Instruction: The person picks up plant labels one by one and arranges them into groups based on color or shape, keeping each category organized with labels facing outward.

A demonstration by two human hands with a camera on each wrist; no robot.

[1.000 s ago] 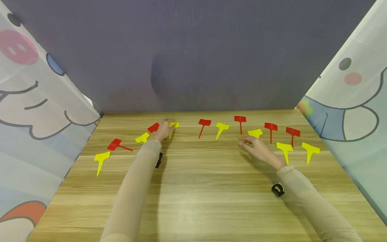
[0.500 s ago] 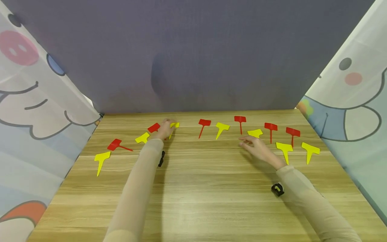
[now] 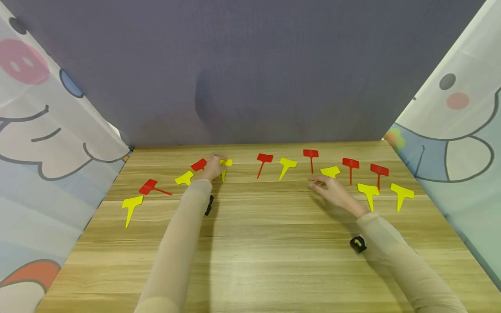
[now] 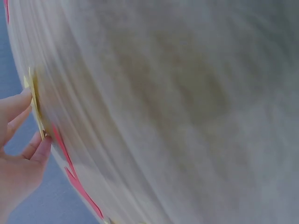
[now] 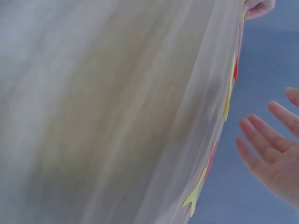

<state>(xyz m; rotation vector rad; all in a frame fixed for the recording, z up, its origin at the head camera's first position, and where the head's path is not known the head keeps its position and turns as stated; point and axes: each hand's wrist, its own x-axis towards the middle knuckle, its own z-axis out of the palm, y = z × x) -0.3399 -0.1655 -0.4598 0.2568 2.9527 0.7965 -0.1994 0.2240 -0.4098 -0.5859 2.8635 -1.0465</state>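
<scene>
At the back left of the table, my left hand (image 3: 212, 168) pinches a yellow T-shaped plant label (image 3: 226, 163). In the left wrist view, thumb and fingers hold this label (image 4: 35, 102) at its two ends, against the tabletop. A red plant label (image 3: 198, 164) lies just left of that hand, partly covered by it. My right hand (image 3: 333, 191) hovers over the table with fingers loosely bent and nothing in them. Nearest to it lies another yellow plant label (image 3: 330, 171), its stem hidden behind the fingers. The right wrist view shows the right hand (image 5: 276, 156) with fingers spread.
Red and yellow plant labels form a rough arc along the back of the wooden table (image 3: 250, 243), from a yellow one (image 3: 132, 204) at left to another yellow one (image 3: 402, 194) at right. A grey panel (image 3: 250, 74) stands behind; printed curtains (image 3: 462, 143) flank both sides.
The yellow label in my left hand has turned, its stem now pointing more straight toward me. The left hand shifted slightly right at first. My right hand stays nearly still.
</scene>
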